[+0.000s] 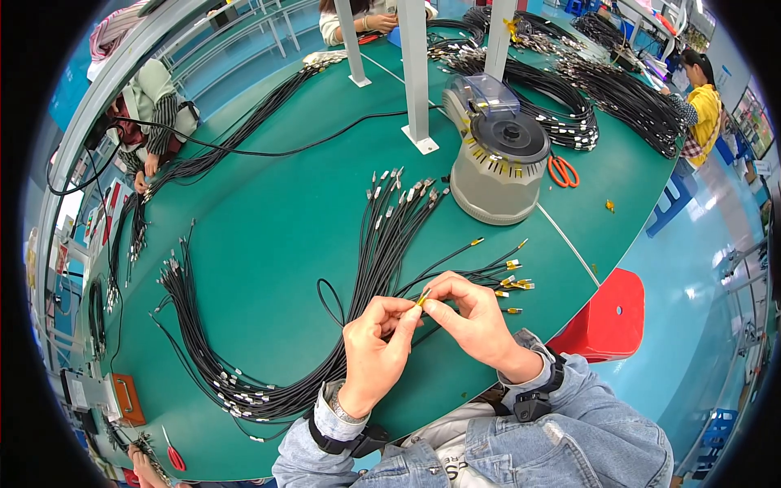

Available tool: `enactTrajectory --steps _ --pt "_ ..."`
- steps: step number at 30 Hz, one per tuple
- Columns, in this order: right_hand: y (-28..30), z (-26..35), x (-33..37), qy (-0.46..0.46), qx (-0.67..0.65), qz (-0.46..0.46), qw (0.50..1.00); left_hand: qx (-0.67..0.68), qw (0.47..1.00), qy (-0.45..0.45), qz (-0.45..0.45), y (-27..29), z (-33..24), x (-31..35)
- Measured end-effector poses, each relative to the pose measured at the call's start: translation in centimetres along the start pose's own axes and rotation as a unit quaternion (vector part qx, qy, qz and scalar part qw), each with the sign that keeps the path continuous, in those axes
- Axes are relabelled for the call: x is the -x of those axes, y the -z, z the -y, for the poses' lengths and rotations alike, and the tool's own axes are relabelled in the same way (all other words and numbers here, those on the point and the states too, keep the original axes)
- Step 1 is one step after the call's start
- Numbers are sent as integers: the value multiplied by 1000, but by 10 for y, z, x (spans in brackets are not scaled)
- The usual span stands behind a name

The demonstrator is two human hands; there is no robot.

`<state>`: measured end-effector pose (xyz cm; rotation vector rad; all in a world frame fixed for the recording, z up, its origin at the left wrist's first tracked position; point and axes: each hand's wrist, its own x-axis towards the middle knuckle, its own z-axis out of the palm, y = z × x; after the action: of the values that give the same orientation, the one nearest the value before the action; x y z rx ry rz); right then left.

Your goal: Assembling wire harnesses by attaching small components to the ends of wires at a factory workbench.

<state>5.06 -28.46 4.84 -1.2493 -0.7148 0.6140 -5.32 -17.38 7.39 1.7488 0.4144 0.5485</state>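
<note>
My left hand pinches a thin black cable close to its tip, thumb against the fingers. At the same tip, my right hand closes thumb and fingers on a small piece of yellow tape around the cable end. The fingertips of both hands nearly touch and hide part of the tip. Under and beside my hands lies a curved bundle of black cables with pale metal ends. Several cable ends wrapped in yellow tape fan out just right of my right hand.
A round grey tape dispenser stands beyond my hands on the green table. Orange-handled scissors lie beside it. More cable coils cover the far right. Metal posts rise from the table. A red stool stands at right. Co-workers sit around.
</note>
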Motion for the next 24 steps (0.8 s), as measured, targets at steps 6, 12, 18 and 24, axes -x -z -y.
enactTrajectory --steps 6,12,18,24 --pt "-1 0 -2 3 18 9 1000 -44 998 -29 -21 2 4 -2" --pt "-4 -6 -1 35 11 19 999 -86 996 -14 -8 6 7 0" --pt "-3 -5 -2 37 -2 13 999 -30 999 -39 -2 0 -1 -1" --pt "-2 -6 -2 35 -8 19 999 -133 983 -126 -28 8 1 -4"
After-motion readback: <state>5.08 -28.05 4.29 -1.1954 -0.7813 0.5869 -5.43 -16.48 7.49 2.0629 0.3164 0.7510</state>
